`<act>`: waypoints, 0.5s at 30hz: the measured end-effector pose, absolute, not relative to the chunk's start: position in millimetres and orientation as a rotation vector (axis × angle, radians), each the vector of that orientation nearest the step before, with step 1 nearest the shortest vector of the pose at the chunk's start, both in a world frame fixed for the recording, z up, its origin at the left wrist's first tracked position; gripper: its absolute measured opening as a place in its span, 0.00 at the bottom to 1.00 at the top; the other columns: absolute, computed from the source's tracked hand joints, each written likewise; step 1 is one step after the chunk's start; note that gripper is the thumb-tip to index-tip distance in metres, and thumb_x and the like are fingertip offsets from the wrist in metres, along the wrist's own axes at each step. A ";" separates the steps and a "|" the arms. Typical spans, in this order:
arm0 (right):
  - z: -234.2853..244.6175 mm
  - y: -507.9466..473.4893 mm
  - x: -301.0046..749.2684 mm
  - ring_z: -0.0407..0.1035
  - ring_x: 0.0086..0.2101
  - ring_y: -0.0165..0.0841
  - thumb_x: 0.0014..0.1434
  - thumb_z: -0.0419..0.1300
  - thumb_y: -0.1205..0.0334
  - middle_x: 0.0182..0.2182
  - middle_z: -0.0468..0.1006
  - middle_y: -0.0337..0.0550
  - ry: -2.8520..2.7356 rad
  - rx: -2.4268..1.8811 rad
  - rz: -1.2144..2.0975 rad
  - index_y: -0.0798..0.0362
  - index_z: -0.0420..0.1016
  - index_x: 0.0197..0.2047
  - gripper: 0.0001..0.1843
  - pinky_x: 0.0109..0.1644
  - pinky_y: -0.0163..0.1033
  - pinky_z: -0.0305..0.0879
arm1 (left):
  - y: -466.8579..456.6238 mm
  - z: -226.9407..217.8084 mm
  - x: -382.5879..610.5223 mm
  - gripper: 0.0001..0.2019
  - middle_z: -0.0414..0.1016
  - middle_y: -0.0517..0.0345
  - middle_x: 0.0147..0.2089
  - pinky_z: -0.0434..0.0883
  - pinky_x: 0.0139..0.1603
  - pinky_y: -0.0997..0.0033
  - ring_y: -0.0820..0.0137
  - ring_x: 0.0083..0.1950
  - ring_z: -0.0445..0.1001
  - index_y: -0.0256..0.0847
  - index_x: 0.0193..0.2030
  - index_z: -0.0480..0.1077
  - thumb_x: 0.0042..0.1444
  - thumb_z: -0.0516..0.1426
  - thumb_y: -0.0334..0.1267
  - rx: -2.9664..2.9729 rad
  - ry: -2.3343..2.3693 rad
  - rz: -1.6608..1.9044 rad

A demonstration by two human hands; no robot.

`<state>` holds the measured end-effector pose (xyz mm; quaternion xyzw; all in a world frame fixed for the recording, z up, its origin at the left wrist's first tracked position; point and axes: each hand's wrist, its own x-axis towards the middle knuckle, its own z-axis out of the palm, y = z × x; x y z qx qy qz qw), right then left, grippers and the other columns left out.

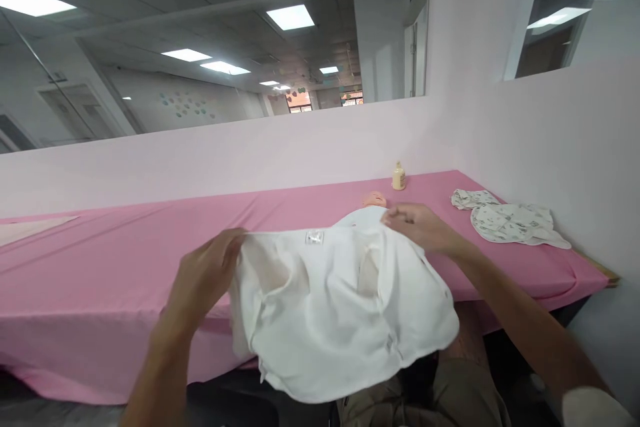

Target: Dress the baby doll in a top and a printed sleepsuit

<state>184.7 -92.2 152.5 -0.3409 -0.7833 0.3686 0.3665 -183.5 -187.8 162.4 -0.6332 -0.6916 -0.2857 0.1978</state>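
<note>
A small white baby garment (325, 320) hangs spread out in front of me, its lower part over the table's front edge. It has a label (315, 237) at the top edge and two openings like armholes. My left hand (207, 270) grips its upper left corner. At the upper right, my right hand (417, 223) pinches the top edge between thumb and fingers. Just behind the garment, a peach-coloured object (375, 199) shows in part; its kind is hidden. A pale cloth edge (360, 216) also lies there.
A pink cloth (150, 260) covers the long table. At the back stands a pale yellow pump bottle (399, 177). White patterned baby clothes (517, 223) lie at the right end by the wall. A pale flat piece (30, 229) lies at the far left.
</note>
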 end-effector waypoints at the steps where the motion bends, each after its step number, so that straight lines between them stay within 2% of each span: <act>1: 152.3 -70.4 173.3 0.65 0.28 0.28 0.61 0.55 0.49 0.32 0.75 0.39 -1.990 -0.869 0.949 0.53 0.74 0.40 0.17 0.30 0.33 0.58 | -167.5 162.7 -187.6 0.17 0.78 0.61 0.44 0.68 0.42 0.70 0.65 0.42 0.76 0.45 0.46 0.69 0.65 0.42 0.46 -1.818 -2.001 -0.700; 3: 145.6 -24.9 147.5 0.67 0.32 0.29 0.60 0.56 0.53 0.36 0.76 0.41 -1.950 -0.885 0.919 0.54 0.74 0.42 0.14 0.35 0.33 0.61 | -122.6 154.1 -193.1 0.18 0.77 0.53 0.45 0.68 0.45 0.65 0.61 0.44 0.75 0.41 0.49 0.68 0.66 0.41 0.41 -1.806 -2.121 -0.533; 5: 132.2 15.3 122.8 0.68 0.34 0.29 0.60 0.54 0.58 0.39 0.76 0.42 -1.939 -1.097 0.809 0.55 0.73 0.43 0.12 0.38 0.33 0.61 | -79.6 132.8 -193.2 0.17 0.76 0.44 0.47 0.67 0.48 0.57 0.54 0.48 0.74 0.37 0.51 0.68 0.64 0.42 0.35 -1.751 -2.292 -0.420; 7: 114.1 44.1 105.1 0.68 0.36 0.32 0.58 0.54 0.65 0.39 0.77 0.46 -1.918 -1.224 0.750 0.57 0.73 0.42 0.11 0.40 0.35 0.61 | -46.9 103.0 -186.3 0.19 0.74 0.35 0.50 0.66 0.51 0.51 0.50 0.51 0.72 0.32 0.53 0.68 0.60 0.43 0.28 -1.703 -2.390 -0.487; 10: 83.0 64.5 97.4 0.68 0.42 0.37 0.55 0.54 0.70 0.43 0.76 0.52 -1.897 -1.342 0.667 0.59 0.71 0.45 0.14 0.46 0.38 0.60 | -20.3 57.4 -162.0 0.22 0.68 0.25 0.56 0.63 0.55 0.48 0.47 0.57 0.68 0.24 0.56 0.65 0.58 0.42 0.24 -1.721 -2.384 -0.603; 12: 62.7 67.1 103.6 0.66 0.46 0.40 0.56 0.53 0.70 0.48 0.74 0.56 -1.866 -1.413 0.604 0.60 0.70 0.48 0.16 0.50 0.40 0.59 | -11.4 35.0 -138.1 0.23 0.64 0.27 0.61 0.59 0.60 0.49 0.49 0.62 0.64 0.25 0.60 0.62 0.59 0.42 0.25 -1.794 -2.346 -0.729; 15: 38.1 62.2 121.9 0.66 0.48 0.43 0.60 0.48 0.66 0.49 0.72 0.61 -1.817 -1.509 0.534 0.62 0.70 0.48 0.16 0.52 0.43 0.59 | 2.1 17.4 -97.9 0.19 0.67 0.40 0.61 0.59 0.64 0.61 0.59 0.63 0.64 0.34 0.58 0.66 0.63 0.44 0.33 -2.012 -2.277 -0.937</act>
